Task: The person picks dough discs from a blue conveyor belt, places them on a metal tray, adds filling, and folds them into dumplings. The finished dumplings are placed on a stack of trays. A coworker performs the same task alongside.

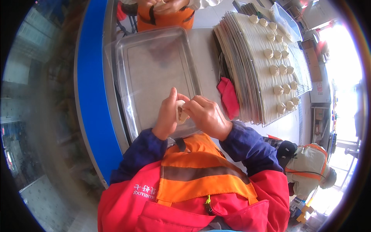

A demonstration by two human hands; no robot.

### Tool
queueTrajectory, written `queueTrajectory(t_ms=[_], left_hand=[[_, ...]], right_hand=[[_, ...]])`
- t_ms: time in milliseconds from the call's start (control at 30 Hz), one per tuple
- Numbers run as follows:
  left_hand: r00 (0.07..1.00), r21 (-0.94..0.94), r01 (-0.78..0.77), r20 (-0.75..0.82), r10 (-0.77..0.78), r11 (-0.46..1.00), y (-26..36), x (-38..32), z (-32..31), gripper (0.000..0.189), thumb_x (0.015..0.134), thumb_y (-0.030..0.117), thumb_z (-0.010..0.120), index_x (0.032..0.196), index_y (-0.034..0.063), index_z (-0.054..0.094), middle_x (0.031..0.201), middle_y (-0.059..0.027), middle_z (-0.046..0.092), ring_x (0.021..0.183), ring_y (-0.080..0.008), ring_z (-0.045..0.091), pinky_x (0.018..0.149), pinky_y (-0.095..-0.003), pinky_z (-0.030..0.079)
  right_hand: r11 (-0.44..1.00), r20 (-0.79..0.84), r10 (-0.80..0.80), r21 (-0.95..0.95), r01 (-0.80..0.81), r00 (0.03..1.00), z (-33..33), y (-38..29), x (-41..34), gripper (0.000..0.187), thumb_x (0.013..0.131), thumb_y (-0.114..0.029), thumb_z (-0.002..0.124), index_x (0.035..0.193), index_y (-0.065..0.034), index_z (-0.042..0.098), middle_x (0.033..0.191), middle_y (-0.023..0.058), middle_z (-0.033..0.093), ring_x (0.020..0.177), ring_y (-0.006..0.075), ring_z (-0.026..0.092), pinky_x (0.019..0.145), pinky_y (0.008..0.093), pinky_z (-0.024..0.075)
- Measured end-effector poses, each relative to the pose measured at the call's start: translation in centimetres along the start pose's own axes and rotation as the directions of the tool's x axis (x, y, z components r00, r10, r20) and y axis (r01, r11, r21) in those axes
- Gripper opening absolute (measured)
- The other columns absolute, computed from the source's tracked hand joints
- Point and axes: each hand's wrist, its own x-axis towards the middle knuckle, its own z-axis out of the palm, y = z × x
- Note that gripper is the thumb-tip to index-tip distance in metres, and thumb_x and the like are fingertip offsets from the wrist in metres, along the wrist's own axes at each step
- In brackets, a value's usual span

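Note:
A partly folded dough wrapper with filling [181, 113] is held between my two hands, above the near end of a shallow metal tray [153, 69]. My left hand [167, 116] cups the dough from the left, its thumb pointing away from me. Pinched on the upper right of the dough rim are the fingers of my right hand [206, 114]. A brown filling shows inside the open side of the wrapper. The fingertips of my right hand are partly hidden behind its knuckles.
On the right stands a tall stack of wire racks [240, 72], topped by a cloth-lined rack with rows of pleated dumplings [277, 54]. A red cloth [229, 97] lies beside it. Across the tray are a co-worker's hands [171, 5]. Another person [310, 165] bends at the right.

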Motion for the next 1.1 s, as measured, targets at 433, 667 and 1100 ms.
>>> queueTrajectory(t_ms=[433,667,1100], left_hand=[[0.99,0.086,-0.043,0.138,0.03,0.995,0.1,0.1,-1.3,0.061,0.099,0.056,0.027,0.09,0.005,0.058,0.078,-0.0044,0.059,0.068,-0.0122,0.057,0.06,-0.0262,0.047],[0.991,0.163,-0.114,0.083,0.102,0.98,-1.1,0.7,-2.9,0.06,0.1,0.055,0.029,0.089,0.0028,0.058,0.08,-0.0052,0.059,0.071,-0.0121,0.058,0.061,-0.0291,0.051],[0.982,-0.157,-0.029,0.18,0.058,0.987,-0.9,0.1,-3.4,0.055,0.099,0.055,0.027,0.102,0.0079,0.055,0.103,-0.007,0.061,0.091,-0.0163,0.062,0.07,-0.0306,0.054]], right_hand=[[0.996,-0.011,0.043,0.077,-0.042,0.999,-0.6,-1.3,0.7,0.014,0.077,0.0,0.066,0.087,-0.0017,0.056,0.073,0.0117,0.054,0.063,0.0294,0.057,0.057,0.0359,0.0497],[0.997,0.063,-0.074,0.001,0.074,0.995,0.3,-0.7,0.4,0.016,0.076,0.0,0.066,0.087,-0.0005,0.054,0.073,0.0124,0.055,0.065,0.0299,0.058,0.057,0.0364,0.0503],[0.996,0.104,-0.088,-0.016,0.09,0.991,-0.5,-1.6,1.4,0.019,0.075,0.004,0.066,0.088,-0.0014,0.054,0.074,0.0109,0.056,0.064,0.0281,0.06,0.055,0.0347,0.05]])
